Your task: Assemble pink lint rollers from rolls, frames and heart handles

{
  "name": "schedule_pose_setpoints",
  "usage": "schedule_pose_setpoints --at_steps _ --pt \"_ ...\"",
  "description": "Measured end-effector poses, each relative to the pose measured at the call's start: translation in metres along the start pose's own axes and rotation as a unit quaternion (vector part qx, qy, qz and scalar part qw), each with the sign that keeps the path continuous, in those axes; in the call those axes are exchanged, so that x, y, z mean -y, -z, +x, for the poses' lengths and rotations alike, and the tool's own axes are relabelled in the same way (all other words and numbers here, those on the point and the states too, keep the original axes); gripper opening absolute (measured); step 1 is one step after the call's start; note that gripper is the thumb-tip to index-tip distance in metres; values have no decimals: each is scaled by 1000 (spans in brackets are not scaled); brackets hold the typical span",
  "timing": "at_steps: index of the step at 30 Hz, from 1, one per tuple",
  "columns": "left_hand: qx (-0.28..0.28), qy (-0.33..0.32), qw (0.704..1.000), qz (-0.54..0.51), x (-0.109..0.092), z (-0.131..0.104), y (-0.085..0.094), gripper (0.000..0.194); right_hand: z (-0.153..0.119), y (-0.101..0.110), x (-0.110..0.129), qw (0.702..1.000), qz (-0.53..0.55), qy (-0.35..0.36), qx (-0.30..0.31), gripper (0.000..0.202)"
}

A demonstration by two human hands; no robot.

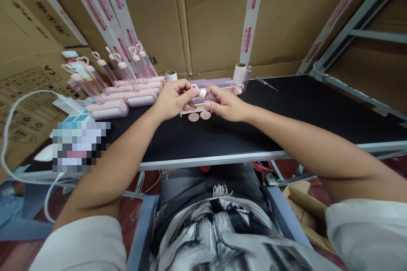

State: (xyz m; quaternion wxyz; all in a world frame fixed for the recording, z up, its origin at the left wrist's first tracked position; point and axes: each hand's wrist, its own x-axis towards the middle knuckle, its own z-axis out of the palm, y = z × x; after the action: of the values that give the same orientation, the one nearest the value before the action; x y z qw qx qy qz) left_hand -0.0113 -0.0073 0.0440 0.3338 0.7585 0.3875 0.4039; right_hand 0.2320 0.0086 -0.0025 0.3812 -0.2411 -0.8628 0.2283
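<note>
Over the middle of the black table, my left hand (173,98) pinches a pale pink cap (202,93) by its loop (194,88). Opposite it, my right hand (228,104) is closed around a translucent tube (209,96) at the cap's other side; its fingers cover most of the tube. Just below both hands is a pink strip-like part (196,109). Two round pink discs (193,117) lie in front of this part. Behind the hands rest translucent purple pieces (219,81).
At left, several clear tubes with looped caps (103,67) stand on pink bases (108,109). A pixelated phone-like object (81,146) and a white cable (12,112) are nearer. White rolls (239,74) and a small screwdriver (266,84) lie toward the cardboard wall (216,17).
</note>
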Motion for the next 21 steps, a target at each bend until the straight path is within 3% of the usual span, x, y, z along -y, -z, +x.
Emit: schedule_pose_setpoints --at_steps 5,15,21 --pt "13 -15 998 53 4 -2 -6 53 2 -1 -7 999 -21 28 25 50" --pt "87 -37 986 134 12 -1 0 35 0 3 -5 990 -108 -5 93 28" --pt "86 -42 985 140 9 -2 0 34 -2 -3 -12 995 -68 11 79 32"
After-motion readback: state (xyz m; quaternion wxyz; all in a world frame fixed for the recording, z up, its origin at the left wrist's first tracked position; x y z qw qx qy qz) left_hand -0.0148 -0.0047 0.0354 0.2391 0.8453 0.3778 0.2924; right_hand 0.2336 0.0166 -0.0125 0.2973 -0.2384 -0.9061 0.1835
